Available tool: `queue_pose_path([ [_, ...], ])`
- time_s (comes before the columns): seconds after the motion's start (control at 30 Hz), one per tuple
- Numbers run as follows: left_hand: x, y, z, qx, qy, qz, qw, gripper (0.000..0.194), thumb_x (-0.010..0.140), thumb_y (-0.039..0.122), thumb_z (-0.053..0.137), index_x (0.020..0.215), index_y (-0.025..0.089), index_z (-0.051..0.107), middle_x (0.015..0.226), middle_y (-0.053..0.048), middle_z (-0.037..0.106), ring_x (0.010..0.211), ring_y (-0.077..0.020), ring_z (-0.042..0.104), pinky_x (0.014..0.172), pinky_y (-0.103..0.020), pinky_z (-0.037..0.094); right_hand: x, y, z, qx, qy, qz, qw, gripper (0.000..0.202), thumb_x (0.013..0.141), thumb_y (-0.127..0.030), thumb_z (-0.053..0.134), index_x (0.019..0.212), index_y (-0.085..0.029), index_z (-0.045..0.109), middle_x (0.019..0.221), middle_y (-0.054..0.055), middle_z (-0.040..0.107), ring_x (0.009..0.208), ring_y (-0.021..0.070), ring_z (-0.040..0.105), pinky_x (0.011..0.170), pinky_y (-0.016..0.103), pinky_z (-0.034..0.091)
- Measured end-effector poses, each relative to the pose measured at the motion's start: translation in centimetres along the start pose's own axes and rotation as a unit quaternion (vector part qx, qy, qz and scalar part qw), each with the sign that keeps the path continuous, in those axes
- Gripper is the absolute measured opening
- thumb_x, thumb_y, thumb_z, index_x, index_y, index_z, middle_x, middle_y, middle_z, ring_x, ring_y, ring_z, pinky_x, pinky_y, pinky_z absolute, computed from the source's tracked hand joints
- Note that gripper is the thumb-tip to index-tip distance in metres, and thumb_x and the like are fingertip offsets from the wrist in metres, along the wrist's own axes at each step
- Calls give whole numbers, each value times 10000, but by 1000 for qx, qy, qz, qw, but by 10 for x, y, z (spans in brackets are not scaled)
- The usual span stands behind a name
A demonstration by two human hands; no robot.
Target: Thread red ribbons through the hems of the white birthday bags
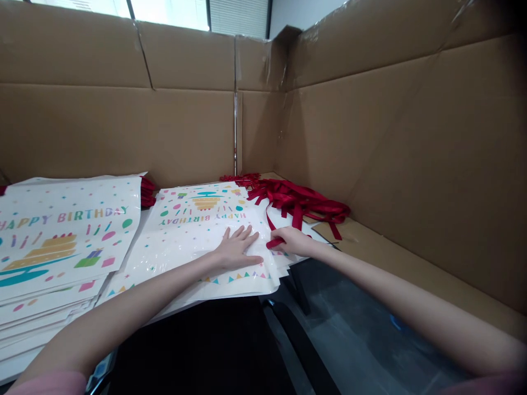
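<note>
My left hand (237,250) lies flat with fingers spread on a white birthday-print sheet or bag (193,241), which carries a cake picture and "HAPPY BIRTHDAY" upside down to me. At that sheet's right edge my right hand (290,241) is closed on a red ribbon (275,243), whose end pokes out by the fingers. A tangled bundle of red ribbons (304,200) lies just behind my right hand. Several similar white sheets show under the top one at the right edge.
On the left rises a stack of birthday-print sheets (82,236), with dark red ribbon (147,193) at its far corner. Tall cardboard walls (185,126) stand behind and to the right (411,164). A black chair (197,351) is below the near edge.
</note>
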State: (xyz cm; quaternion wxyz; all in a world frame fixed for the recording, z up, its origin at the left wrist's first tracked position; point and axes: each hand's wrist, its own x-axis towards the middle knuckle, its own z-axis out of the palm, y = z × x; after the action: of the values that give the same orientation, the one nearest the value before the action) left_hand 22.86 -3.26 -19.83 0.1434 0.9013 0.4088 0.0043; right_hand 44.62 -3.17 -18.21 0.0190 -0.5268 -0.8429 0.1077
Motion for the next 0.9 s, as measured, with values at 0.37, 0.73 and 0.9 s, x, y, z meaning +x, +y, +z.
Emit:
queue_pose_path([
  [0.37, -1, 0, -3, -19, -5, -5, 1000, 892, 750, 793, 318, 1463, 283, 155, 1525, -49, 10, 1407, -282, 0, 1095, -570, -31, -52, 79, -6, -9, -16, 38, 999, 69, 760, -195, 558, 709, -150, 565, 755, 47, 597, 706, 154, 532, 607, 215, 324],
  [0.73, 14, 12, 3, 1, -1, 9, 1000, 899, 758, 800, 276, 1467, 263, 147, 1526, -80, 17, 1400, -320, 4, 1076, -599, -12, -5, 4, 8, 28, 50, -16, 998, 172, 665, -44, 509, 768, -144, 604, 817, 64, 643, 781, 166, 566, 629, 199, 332],
  [0.9, 8, 13, 8, -3, 40, 5, 999, 851, 778, 782, 273, 1459, 279, 178, 1530, -58, 5, 1399, -319, 15, 1090, -574, -26, -26, 36, 4, 17, 54, -6, 998, 90, 725, -99, 493, 716, -138, 573, 748, 53, 616, 700, 150, 532, 609, 210, 317],
])
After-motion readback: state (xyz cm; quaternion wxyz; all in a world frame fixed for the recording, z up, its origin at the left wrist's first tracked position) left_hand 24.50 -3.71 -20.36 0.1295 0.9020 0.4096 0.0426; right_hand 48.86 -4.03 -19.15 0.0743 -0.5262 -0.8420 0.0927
